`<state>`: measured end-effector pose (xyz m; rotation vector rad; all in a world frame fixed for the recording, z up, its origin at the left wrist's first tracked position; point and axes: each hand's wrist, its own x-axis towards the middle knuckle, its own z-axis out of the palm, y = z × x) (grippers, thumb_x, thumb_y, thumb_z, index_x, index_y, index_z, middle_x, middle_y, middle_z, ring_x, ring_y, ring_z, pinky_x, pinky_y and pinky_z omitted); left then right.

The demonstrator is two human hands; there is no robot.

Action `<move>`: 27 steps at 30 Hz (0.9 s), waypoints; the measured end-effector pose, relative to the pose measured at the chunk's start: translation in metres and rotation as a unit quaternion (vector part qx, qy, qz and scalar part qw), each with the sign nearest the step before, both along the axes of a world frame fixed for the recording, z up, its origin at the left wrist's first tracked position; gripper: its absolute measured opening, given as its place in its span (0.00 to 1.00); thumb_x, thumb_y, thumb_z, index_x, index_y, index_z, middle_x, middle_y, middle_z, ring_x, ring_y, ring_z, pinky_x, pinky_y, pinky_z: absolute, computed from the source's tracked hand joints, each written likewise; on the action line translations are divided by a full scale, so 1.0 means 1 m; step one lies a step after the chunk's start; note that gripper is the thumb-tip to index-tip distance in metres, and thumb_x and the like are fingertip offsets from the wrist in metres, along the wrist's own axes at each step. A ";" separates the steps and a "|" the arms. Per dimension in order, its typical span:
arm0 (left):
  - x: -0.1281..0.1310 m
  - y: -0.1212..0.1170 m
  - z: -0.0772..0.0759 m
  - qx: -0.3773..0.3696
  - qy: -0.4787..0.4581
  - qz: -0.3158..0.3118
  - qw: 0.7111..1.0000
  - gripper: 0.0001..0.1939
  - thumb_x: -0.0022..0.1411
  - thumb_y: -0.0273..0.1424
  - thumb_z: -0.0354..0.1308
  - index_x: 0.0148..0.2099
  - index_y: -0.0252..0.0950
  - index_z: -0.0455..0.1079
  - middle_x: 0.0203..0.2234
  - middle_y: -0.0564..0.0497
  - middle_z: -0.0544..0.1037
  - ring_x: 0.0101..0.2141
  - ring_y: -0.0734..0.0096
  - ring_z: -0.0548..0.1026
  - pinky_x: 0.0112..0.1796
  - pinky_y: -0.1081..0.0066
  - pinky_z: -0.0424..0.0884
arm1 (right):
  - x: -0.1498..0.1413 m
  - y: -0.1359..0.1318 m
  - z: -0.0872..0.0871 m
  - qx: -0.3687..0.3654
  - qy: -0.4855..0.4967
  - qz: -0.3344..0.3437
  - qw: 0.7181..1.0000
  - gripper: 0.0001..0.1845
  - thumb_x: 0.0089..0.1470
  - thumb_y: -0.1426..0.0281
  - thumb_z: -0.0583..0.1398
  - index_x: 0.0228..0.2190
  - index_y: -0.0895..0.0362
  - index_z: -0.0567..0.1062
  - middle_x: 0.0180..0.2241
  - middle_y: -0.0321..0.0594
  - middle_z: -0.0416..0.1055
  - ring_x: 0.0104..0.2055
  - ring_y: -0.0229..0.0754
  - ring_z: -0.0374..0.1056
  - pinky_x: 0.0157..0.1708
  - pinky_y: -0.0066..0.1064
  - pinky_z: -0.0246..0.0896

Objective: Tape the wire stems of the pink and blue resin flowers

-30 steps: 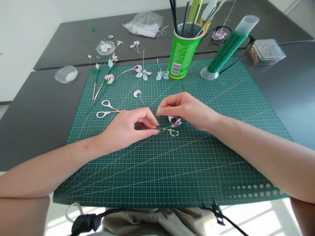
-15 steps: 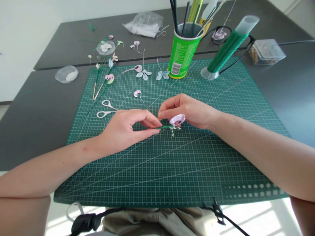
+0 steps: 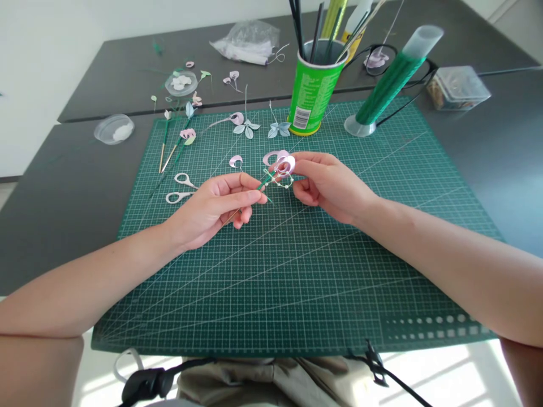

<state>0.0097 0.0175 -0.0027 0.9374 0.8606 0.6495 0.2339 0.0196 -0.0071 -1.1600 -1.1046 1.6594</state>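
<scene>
My left hand (image 3: 216, 203) is closed on the green-wrapped stem of a handmade flower (image 3: 265, 181), its thumb and fingers pinching the stem just below the head. A thin brown end of the stem shows under the fingers. Lilac loop petals (image 3: 285, 164) form the head, and a pale green beaded loop (image 3: 288, 183) hangs beside them. My right hand (image 3: 333, 183) pinches at the right edge of these petals, its other fingers curled. White-handled scissors (image 3: 178, 197) lie left of my left hand, which covers their blades. A loose lilac petal on wire (image 3: 236, 161) rests beyond my hands.
A green cutting mat (image 3: 297, 282) covers the table's front. At its far side stand a green can of sticks (image 3: 316, 93) and a tilted-looking green tube (image 3: 388, 87). Blue-grey leaves (image 3: 279, 130), finished stems (image 3: 164, 135), petal dishes (image 3: 113, 130) and a clear box (image 3: 458, 87) lie around.
The flower has been raised off the mat and turned, its head now pointing up and away. My left hand has rolled palm-up, and my right hand has moved to the petals.
</scene>
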 end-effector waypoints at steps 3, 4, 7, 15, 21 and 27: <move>0.001 0.000 0.000 -0.006 -0.001 0.008 1.000 0.15 0.55 0.29 0.80 0.39 0.34 0.78 0.31 0.54 0.85 0.19 0.86 0.72 0.19 0.85 0.68 | 0.000 -0.003 0.002 -0.009 0.041 0.005 0.999 0.13 0.61 0.82 0.55 0.36 0.61 0.79 0.40 0.42 0.81 0.15 0.24 0.56 0.11 0.24 0.43; 0.001 0.000 0.000 -0.005 0.000 0.010 1.000 0.15 0.55 0.29 0.79 0.39 0.34 0.77 0.31 0.55 0.85 0.19 0.86 0.72 0.19 0.85 0.68 | 0.000 -0.004 0.002 -0.015 0.057 0.019 0.998 0.14 0.59 0.83 0.54 0.37 0.61 0.79 0.41 0.43 0.81 0.14 0.25 0.57 0.11 0.24 0.44; 0.002 0.000 0.000 0.009 0.005 0.020 1.000 0.14 0.56 0.28 0.78 0.39 0.34 0.75 0.31 0.55 0.84 0.19 0.86 0.72 0.19 0.85 0.67 | -0.001 -0.008 0.003 -0.039 0.101 0.070 0.992 0.17 0.54 0.84 0.54 0.39 0.62 0.79 0.42 0.45 0.84 0.14 0.27 0.60 0.11 0.24 0.51; -0.001 0.003 -0.001 0.042 0.060 0.014 0.997 0.16 0.60 0.30 0.74 0.42 0.38 0.69 0.30 0.55 0.83 0.18 0.82 0.71 0.16 0.82 0.59 | -0.003 -0.012 -0.002 -0.062 0.114 0.108 0.986 0.09 0.58 0.73 0.71 0.42 0.58 0.82 0.35 0.38 0.83 0.37 0.37 0.81 0.44 0.29 0.79; 0.000 0.002 -0.003 0.059 0.055 0.006 0.997 0.14 0.61 0.29 0.71 0.43 0.38 0.68 0.28 0.55 0.82 0.15 0.87 0.60 0.17 0.80 0.50 | -0.005 -0.012 -0.004 -0.014 0.063 0.081 0.995 0.12 0.50 0.69 0.77 0.33 0.59 0.82 0.27 0.32 0.77 0.28 0.31 0.72 0.32 0.24 0.72; 0.000 0.001 0.000 0.060 0.052 0.009 0.997 0.12 0.61 0.27 0.70 0.42 0.38 0.69 0.24 0.57 0.78 0.16 0.85 0.56 0.19 0.79 0.48 | -0.005 -0.011 -0.004 0.028 0.028 0.062 0.997 0.14 0.50 0.65 0.77 0.27 0.59 0.81 0.23 0.32 0.73 0.26 0.31 0.68 0.27 0.24 0.65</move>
